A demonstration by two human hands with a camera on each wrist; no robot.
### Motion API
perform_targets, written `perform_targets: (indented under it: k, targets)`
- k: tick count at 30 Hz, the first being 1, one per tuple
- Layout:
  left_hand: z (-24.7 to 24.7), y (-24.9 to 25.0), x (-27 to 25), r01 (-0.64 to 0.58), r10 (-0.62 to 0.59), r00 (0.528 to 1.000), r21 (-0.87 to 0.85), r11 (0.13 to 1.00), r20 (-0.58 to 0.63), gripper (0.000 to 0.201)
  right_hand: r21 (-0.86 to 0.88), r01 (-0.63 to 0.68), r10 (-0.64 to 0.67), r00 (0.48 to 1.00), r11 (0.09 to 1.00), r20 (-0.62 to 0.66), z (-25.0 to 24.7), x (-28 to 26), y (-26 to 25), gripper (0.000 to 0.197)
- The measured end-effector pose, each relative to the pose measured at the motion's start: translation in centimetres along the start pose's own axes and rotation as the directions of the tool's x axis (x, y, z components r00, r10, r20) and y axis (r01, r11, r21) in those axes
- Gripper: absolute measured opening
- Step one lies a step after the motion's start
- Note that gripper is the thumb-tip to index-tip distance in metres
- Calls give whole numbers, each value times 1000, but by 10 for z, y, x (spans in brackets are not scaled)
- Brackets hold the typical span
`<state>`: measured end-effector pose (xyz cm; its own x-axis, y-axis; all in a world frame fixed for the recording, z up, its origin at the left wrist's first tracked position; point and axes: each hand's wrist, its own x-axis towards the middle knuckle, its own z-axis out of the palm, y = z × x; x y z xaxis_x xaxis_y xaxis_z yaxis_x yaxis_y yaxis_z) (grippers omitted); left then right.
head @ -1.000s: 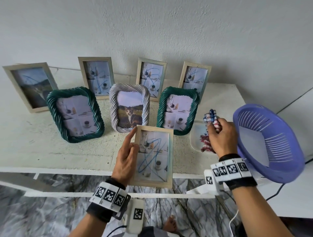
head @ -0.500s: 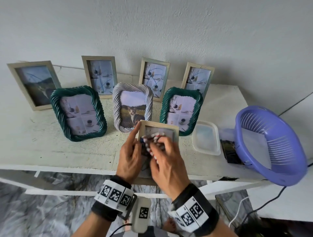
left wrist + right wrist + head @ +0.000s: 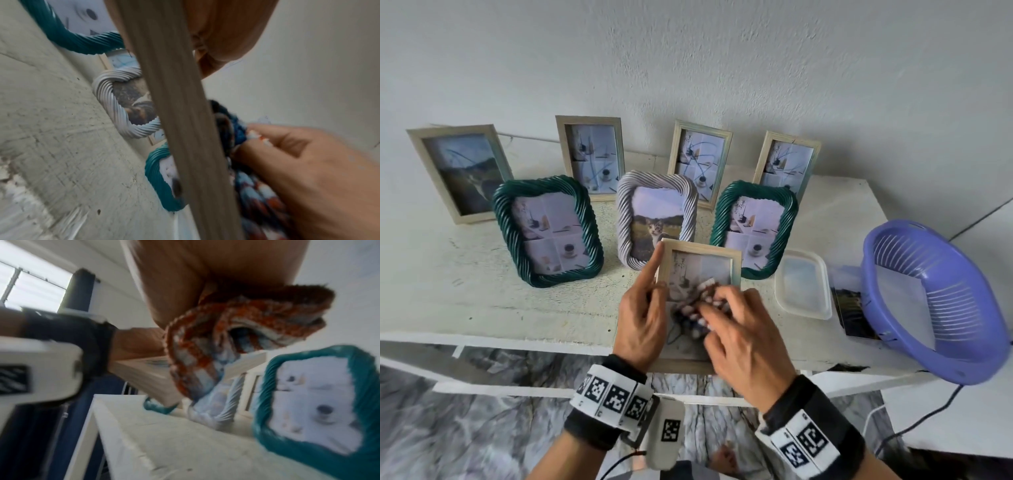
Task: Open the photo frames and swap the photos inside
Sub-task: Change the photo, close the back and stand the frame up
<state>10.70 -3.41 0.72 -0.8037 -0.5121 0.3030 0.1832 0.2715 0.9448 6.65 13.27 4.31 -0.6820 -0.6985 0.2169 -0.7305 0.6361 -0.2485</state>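
A slip is the likeliest fault: the pale wooden frame point(image 3: 700, 274) is propped at the near edge of the table point(image 3: 482, 291) only by the left hand point(image 3: 642, 315), whose fingers are wrapped on its left rail, so hard rubbing could tip it off or knock the white twisted frame point(image 3: 655, 219) just behind. The right hand point(image 3: 743, 337) is closed round a checked cloth point(image 3: 697, 308) pressed on the glass. The frame looks unopened, its scribbled photo blurred beneath the cloth.

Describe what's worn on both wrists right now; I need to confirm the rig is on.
Both bare forearms wear black wristbands wrapped with white bands printed with black square fiducial markers: left wrist band, right wrist band. A white camera module with its own marker hangs under the left wrist, a thin black cable trailing below.
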Motion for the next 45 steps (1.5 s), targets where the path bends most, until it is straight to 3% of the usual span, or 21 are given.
perform_targets:
  k: [5, 8, 11, 17, 20, 24, 30, 32, 35, 39, 45]
  targets:
    - [10, 3, -4, -11, 11, 1000, 12, 1000, -13, 53, -32, -217, 211, 969, 976, -125, -5, 30, 1, 33]
    - [6, 1, 0, -6, 6, 999, 1, 1000, -31, 53, 42, -162, 164, 983, 986, -77, -4, 19, -12, 38]
    - [0, 0, 1, -4, 4, 1000, 8, 1000, -25, 53, -11, -73, 72, 997, 997, -12, -5, -2, -11, 36]
    - [8, 6, 0, 1, 0, 999, 6, 1000, -33, 55, -121, -232, 218, 969, 965, -119, -7, 32, -6, 34]
    - [9, 4, 3, 15, -16, 999, -16, 1000, -44, 55, -51, -241, 238, 970, 969, -49, -8, 27, -16, 41]
    - [5, 5, 6, 45, -46, 997, -26, 999, -56, 55, -38, -217, 218, 976, 975, 30, -7, -7, -25, 32]
    - [12, 15, 9, 21, -22, 999, -22, 1000, -37, 55, -13, -280, 276, 953, 960, -124, -13, 33, -14, 27]
    - [12, 17, 11, 40, -42, 998, -53, 998, -36, 55, -11, -233, 229, 964, 972, -133, -18, 46, -11, 33]
    - [6, 18, 18, 52, -54, 998, -59, 997, -31, 52, 16, -23, 23, 999, 1000, -31, -21, 33, -15, 35]
    - [-1, 15, 21, 83, -85, 996, -93, 992, -17, 49, 13, 171, -171, 974, 985, 147, -17, -5, -13, 29]
    - [5, 19, 15, 138, -143, 989, -107, 985, -37, 49, -5, 17, -17, 1000, 1000, -7, -21, 19, -3, 36]
